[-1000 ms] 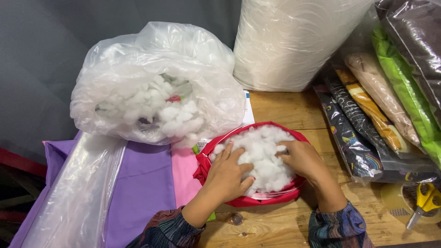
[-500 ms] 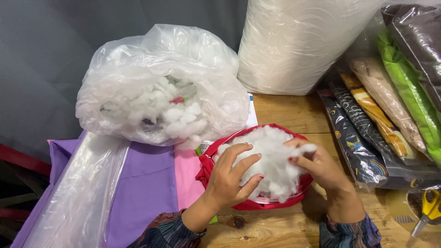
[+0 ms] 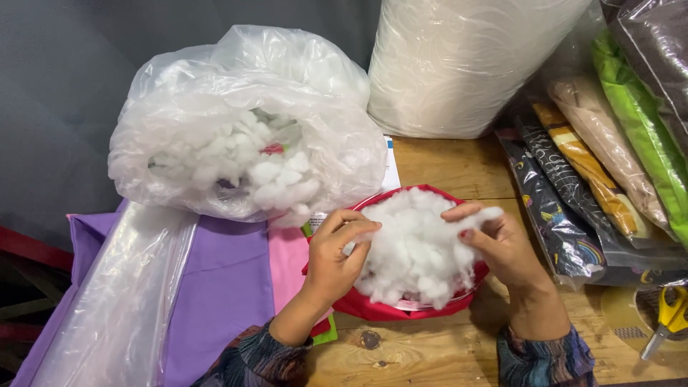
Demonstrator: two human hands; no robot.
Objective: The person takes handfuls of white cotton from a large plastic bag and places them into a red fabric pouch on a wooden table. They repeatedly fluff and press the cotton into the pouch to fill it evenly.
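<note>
A red fabric casing (image 3: 373, 308) lies open on the wooden table (image 3: 444, 165), heaped with white fluffy stuffing (image 3: 412, 247). My left hand (image 3: 337, 251) curls against the left side of the heap, fingers bent onto the fluff. My right hand (image 3: 498, 240) is at the right side, pinching a tuft of stuffing between thumb and fingers and lifting it slightly. Behind and to the left stands a big clear plastic bag (image 3: 244, 122) full of the same white stuffing.
Purple cloth (image 3: 222, 287) and pink cloth (image 3: 290, 258) lie left of the casing under clear plastic sheeting (image 3: 122, 301). A large white roll (image 3: 466, 64) stands at the back. Packed patterned fabrics (image 3: 595, 165) lean at the right. Yellow-handled scissors (image 3: 666, 315) lie at the right edge.
Both hands lay flat pressing the stuffing; now they have lifted and curled, and my right hand has pulled up a tuft at the heap's right side.
</note>
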